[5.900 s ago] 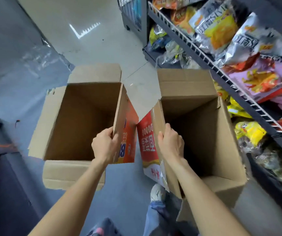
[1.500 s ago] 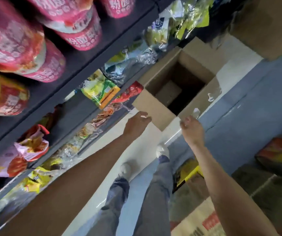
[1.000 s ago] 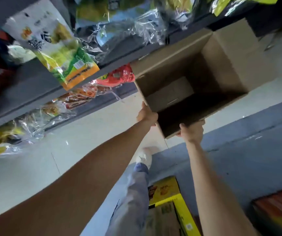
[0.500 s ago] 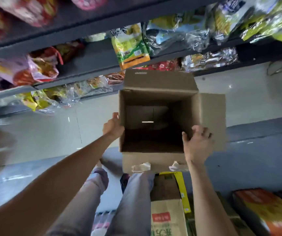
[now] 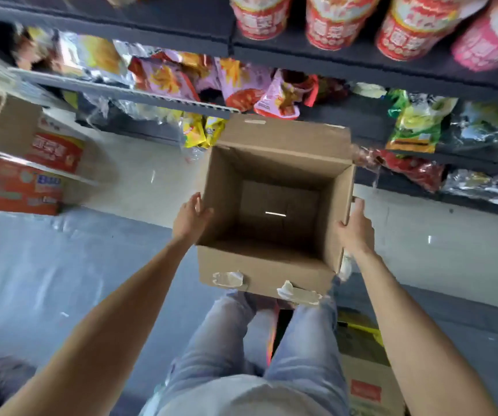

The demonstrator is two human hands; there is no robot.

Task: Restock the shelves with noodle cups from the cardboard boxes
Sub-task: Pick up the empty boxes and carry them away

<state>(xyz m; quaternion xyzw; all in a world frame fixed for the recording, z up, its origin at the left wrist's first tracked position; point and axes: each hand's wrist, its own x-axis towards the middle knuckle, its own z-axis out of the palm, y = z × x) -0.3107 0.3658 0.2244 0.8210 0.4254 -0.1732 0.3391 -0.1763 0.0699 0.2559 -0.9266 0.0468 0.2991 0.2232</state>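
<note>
You've got the cardboard box (image 5: 274, 211) between both hands, just in front of the shelves (image 5: 316, 60), open top facing you, and it's empty inside, bare bottom w/ a slit of light. Left hand (image 5: 190, 217) lies flat on the box's left wall, fingers straight and together. Right hand (image 5: 354, 228) grips the right wall, thumb hooked over the rim; the other fingers are hidden behind the wall.

Noodle cups (image 5: 331, 19) stand in a row on the top shelf above the box, so this box looks done. At least 1 more printed carton (image 5: 21, 187) sits left of the box; contents unseen, so what's left is unclear.

Labels: red/pink cups w/ Chinese characters, too blurred to read. Carton print likewise.
</note>
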